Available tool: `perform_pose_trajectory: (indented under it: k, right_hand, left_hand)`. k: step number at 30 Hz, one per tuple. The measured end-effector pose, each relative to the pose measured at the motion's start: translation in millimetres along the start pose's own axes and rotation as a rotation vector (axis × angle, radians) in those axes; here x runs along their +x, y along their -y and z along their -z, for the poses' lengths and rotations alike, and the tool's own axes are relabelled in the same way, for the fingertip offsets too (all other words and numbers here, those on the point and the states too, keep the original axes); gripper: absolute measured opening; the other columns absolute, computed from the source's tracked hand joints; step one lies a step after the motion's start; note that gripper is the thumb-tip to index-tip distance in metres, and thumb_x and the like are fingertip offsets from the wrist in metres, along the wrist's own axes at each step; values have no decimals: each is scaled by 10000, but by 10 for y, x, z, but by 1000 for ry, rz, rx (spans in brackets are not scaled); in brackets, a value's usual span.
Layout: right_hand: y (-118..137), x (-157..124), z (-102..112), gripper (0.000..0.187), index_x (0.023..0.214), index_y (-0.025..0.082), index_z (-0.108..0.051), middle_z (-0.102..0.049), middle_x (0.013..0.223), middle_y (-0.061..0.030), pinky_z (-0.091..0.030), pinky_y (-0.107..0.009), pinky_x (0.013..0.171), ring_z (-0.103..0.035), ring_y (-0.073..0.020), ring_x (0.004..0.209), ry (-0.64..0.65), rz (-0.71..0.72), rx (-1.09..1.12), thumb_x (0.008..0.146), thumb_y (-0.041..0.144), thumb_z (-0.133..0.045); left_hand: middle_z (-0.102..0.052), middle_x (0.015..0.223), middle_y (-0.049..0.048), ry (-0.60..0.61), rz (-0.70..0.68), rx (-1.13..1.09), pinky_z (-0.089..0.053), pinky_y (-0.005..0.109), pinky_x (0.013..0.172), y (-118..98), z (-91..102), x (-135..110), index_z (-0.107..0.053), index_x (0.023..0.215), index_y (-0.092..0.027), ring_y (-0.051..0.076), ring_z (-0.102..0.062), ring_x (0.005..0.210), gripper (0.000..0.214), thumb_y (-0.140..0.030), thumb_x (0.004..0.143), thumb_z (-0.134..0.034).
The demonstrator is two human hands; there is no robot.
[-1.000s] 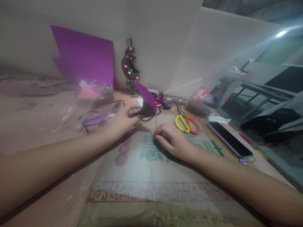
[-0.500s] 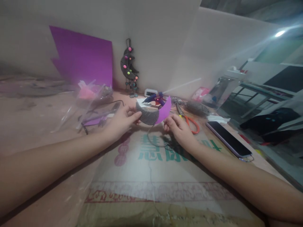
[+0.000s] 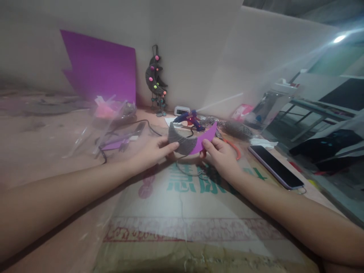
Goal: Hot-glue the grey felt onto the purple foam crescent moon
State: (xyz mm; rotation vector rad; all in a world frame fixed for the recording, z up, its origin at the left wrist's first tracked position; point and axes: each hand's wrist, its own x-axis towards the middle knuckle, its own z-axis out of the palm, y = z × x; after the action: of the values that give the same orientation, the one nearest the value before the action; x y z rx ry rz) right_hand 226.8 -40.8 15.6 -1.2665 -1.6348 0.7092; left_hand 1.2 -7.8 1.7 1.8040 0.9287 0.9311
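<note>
A purple crescent-shaped piece, partly wrapped in grey yarn, is held a little above the table between both hands. My left hand pinches its grey wrapped end. My right hand grips the bare purple end with closed fingers. A thin strand of grey yarn trails from the piece down over the printed sack that covers the table in front of me. A finished dark crescent ornament with coloured beads stands against the wall behind.
A blue glue gun lies just behind the held piece. Orange-handled scissors and a phone lie to the right. A purple sheet leans on the wall, with plastic bags and a black cable at the left.
My right hand left the sack and took hold of the crescent's purple end. The piece turned from upright to level and now sits between both hands.
</note>
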Motion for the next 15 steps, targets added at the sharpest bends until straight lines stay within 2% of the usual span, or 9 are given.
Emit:
perform_pose_trajectory:
  k: [4,7,10,12,15]
  right_hand:
    - [-41,-6,-36,404,667,190,-534,-597,608,4,-430,-236,533,-541,-117,554,76,1,20,890,526,-506]
    - [-74,-2,-64,390,761,184,-561,-612,680,-9,-457,-257,589,-583,-140,632,188,61,-35,922,519,-442]
    - [-19,-21,-49,300,906,171,-608,-657,862,-48,-477,-301,747,-617,-171,813,322,209,-244,938,425,-452]
    - [71,-46,1,274,982,170,-618,-657,965,-72,-467,-324,813,-609,-191,896,419,273,-401,898,419,-540]
    - [212,-72,139,456,1122,193,-598,-636,1082,-87,-461,-338,841,-590,-225,986,587,275,-582,795,503,-666]
  left_hand:
    - [-690,803,32,32,-35,1,-493,278,655,18,-27,-9,-682,882,-172,176,-622,723,281,-437,829,-606]
    - [-688,796,33,-15,20,31,-478,268,597,18,-11,-9,-679,974,-169,163,-603,655,335,-459,831,-593]
    - [-685,821,37,-146,29,65,-461,270,600,15,26,2,-663,1009,-163,168,-593,670,375,-483,839,-568]
    - [-675,816,36,-259,-5,80,-460,274,654,18,46,20,-655,924,-155,176,-598,730,341,-476,840,-572]
    - [-649,737,28,-362,-3,-18,-468,271,669,30,52,59,-611,792,-148,163,-600,705,310,-454,839,-587]
